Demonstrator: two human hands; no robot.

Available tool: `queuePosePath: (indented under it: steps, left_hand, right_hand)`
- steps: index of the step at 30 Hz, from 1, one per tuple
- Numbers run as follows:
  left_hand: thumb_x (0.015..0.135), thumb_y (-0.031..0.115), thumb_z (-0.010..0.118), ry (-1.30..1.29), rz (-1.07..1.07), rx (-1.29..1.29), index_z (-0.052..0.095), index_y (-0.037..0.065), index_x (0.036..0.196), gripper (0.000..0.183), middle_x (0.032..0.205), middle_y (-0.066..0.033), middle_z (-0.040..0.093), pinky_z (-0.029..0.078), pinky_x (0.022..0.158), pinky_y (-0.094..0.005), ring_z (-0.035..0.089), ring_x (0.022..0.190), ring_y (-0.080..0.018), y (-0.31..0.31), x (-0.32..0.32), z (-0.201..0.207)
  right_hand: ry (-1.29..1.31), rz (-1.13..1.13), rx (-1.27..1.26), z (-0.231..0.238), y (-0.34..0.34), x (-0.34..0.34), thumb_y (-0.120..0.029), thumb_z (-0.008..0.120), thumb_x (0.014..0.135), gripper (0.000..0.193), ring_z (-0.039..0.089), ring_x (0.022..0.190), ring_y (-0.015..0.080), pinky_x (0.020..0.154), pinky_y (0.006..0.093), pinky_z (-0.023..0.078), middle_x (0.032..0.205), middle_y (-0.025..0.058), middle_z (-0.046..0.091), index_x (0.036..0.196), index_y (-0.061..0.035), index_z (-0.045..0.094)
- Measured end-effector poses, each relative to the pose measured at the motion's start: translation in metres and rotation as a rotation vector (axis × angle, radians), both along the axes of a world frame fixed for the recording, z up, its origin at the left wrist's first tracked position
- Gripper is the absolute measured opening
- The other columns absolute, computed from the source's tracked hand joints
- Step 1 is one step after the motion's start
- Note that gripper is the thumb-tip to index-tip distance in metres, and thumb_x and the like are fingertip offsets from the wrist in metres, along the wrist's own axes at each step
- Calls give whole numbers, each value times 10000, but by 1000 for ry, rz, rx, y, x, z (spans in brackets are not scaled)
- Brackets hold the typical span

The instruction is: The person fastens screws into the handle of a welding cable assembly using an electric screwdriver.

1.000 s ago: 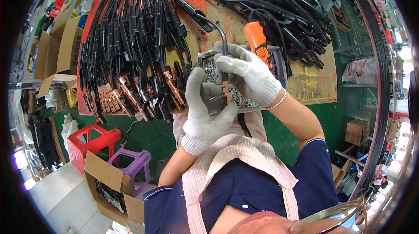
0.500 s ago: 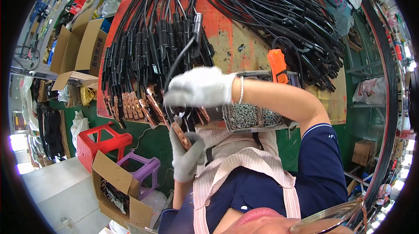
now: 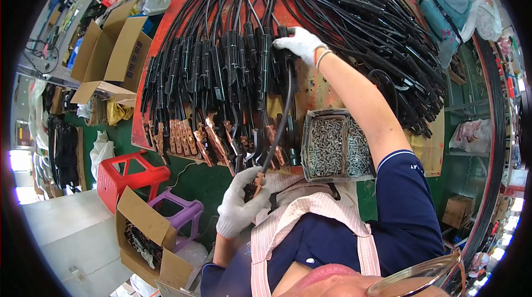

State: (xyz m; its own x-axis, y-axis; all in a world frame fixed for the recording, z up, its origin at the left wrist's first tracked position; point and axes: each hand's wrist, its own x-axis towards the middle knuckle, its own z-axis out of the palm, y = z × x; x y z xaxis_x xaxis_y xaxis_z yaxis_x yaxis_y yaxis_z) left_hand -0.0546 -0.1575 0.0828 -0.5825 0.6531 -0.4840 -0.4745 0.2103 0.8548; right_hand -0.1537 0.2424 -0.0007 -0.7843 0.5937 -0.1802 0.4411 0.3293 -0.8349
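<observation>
My left hand (image 3: 242, 200), in a white knit glove, is closed round a copper clamp piece (image 3: 258, 185) near the table's front edge. A black cable (image 3: 281, 125) rises from that piece towards the table. Farther up, my gloved right hand (image 3: 302, 45) has its fingers closed on a black plastic handle sleeve (image 3: 289, 60) through which the cable seems to run. To the left lie rows of similar black handle sleeves (image 3: 216, 70) on cables, several ending in copper clamp pieces (image 3: 180, 135).
A divided bin (image 3: 327, 150) of small screws stands at the table's front edge. More black cables with sleeves (image 3: 388, 47) heap at the right of the red table (image 3: 321, 89). A red stool (image 3: 130, 172), a purple stool (image 3: 180, 211) and an open carton (image 3: 147, 230) stand at lower left.
My right hand has moved away from the left one, up and right to the handle sleeve. The cable between them now stretches out. The orange tool by the bin no longer shows.
</observation>
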Motion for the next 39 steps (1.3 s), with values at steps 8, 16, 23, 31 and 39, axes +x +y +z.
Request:
queuePosePath:
  steps: [8,16,23,31,39]
  left_hand:
    - [774,118,720,1130,-281,-77,557,47,1249,507,1072,-185,641,517,794,-393,638,912,-350,65,2,25]
    - [859,241,687,970,-209,191,264,-39,1422,758,1056,-242,589,537,720,-411,655,847,-349,76,33,18]
    - [949,188,546,782,-191,43,420,2,1368,475,933,-142,628,502,743,-329,618,810,-236,82,4,21]
    - [937,198,536,997,-151,45,182,48,1497,679,996,-265,646,516,663,-439,658,776,-418,103,13,23]
    - [955,192,514,1154,-181,247,229,1,1479,627,1151,-275,606,517,764,-395,671,891,-341,122,3,31]
  right_hand:
    - [465,-186,-907,91,-60,76,-10,622,804,320,671,752,218,660,297,573,889,82,612,1109,-56,534]
    - [688,-275,-1044,119,-135,139,-197,666,899,219,537,595,103,498,209,439,807,25,601,1058,-113,540]
    - [841,-302,-1230,121,-126,133,-147,632,920,120,501,544,98,477,217,451,745,31,553,932,-57,554]
    - [849,-205,-1268,123,-102,135,-186,605,955,103,415,526,29,432,167,369,716,-21,520,948,-89,570]
    - [789,-68,-1267,134,-84,131,-179,590,964,108,402,533,14,427,152,367,740,-33,511,989,-76,570]
